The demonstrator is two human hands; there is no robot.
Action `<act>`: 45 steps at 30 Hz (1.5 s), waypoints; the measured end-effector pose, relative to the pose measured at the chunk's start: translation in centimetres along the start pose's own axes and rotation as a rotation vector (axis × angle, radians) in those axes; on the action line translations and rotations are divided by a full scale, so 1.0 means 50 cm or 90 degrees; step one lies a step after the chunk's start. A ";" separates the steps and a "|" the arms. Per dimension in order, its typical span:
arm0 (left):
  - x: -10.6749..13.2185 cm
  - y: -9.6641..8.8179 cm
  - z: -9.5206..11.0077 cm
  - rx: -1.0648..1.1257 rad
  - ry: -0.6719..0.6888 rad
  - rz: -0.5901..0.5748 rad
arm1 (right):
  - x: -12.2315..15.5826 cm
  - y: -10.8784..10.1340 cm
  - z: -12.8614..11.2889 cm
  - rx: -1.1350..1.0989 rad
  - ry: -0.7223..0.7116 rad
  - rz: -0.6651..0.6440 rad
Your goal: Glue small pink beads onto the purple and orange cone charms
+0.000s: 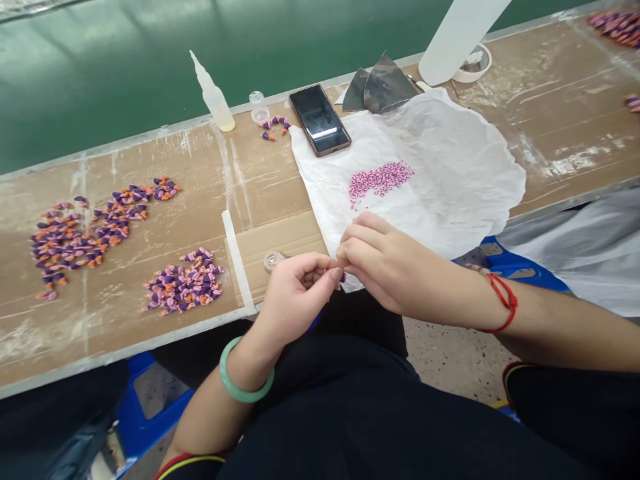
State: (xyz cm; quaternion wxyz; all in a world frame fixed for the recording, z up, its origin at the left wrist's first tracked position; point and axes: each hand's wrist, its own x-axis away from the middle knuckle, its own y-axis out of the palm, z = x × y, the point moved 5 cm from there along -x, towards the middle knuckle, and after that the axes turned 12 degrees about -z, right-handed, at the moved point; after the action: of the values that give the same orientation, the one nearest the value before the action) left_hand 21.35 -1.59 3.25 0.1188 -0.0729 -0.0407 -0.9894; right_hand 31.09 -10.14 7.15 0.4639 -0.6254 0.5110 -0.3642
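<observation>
A cardboard-covered bench [150,160] beside a glossy green floor [150,60] carries a crinkled white sheet [455,167] holding tiny pink beads [380,183]; the left hand [297,297] and right hand [385,263] close their grips, pinching a tiny dark piece [342,277] at the sheet's edge

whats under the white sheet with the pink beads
The white sheet lies on brown cardboard; whatever is directly beneath the sheet is covered and cannot be seen.

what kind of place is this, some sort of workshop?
Probably a handicraft production workshop. A long cardboard-covered workbench holds heaps of small purple-and-orange pieces, a pile of tiny pink pieces on white tissue paper, and a plastic squeeze bottle, which suggests repetitive handwork.
</observation>
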 end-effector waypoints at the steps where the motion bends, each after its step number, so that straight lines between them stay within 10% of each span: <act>1: 0.000 0.000 0.001 -0.001 0.002 0.005 | -0.002 0.000 -0.003 0.016 0.001 0.000; 13: 0.015 -0.010 -0.002 0.087 0.002 0.088 | 0.009 -0.032 0.013 -0.175 0.101 0.137; 36: 0.066 -0.033 -0.009 0.179 0.048 0.129 | -0.022 0.004 0.010 -0.681 0.155 -0.039; 45: 0.070 -0.023 -0.008 0.161 0.071 0.120 | -0.027 -0.010 -0.014 -0.557 0.109 0.005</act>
State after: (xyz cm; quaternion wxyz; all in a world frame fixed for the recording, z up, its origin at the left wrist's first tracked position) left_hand 17.66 -1.30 3.33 0.2211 -0.0059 -0.1512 -0.9634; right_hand 30.32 -8.95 7.87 0.1125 -0.7285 0.6559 -0.1624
